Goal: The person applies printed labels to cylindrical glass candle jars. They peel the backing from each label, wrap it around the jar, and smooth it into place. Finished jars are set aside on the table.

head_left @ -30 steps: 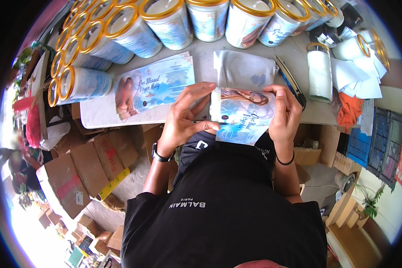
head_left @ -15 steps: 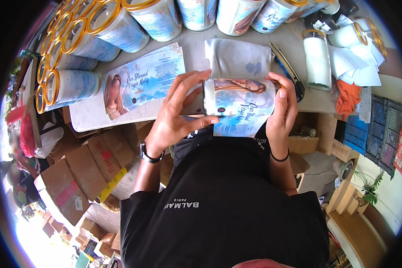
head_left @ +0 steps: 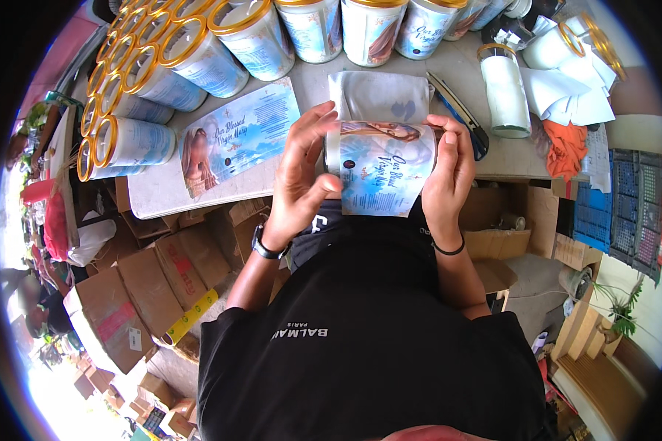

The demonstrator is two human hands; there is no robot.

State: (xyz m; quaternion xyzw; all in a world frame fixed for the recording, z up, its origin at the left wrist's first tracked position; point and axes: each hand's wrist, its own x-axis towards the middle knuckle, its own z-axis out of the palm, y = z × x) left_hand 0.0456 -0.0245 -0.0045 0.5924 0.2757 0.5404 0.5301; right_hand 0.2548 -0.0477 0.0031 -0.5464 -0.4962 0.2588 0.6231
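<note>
A glass candle jar (head_left: 333,154) lies sideways above the table's near edge. A blue printed label (head_left: 385,173) wraps part of it, and its lower edge hangs loose from the glass. My right hand (head_left: 449,176) grips the right end, thumb in front and fingers over the top. At the left end, my left hand (head_left: 296,187) is spread, with thumb and fingers apart around the jar's end; whether they touch it I cannot tell. Behind the jar lies a white cloth (head_left: 379,95). Flat labels (head_left: 246,136) lie to the left.
Labelled candle jars with gold rims (head_left: 198,62) crowd the table's far and left sides. A utility knife (head_left: 460,117) lies right of the cloth. Farther right are an unlabelled white jar (head_left: 504,95), white papers (head_left: 566,95) and an orange cloth (head_left: 565,147). Cardboard boxes (head_left: 136,294) stand below left.
My left hand has opened away from the jar's left end, its thumb drawing back off the label. My right hand keeps its hold. The view has shifted slightly.
</note>
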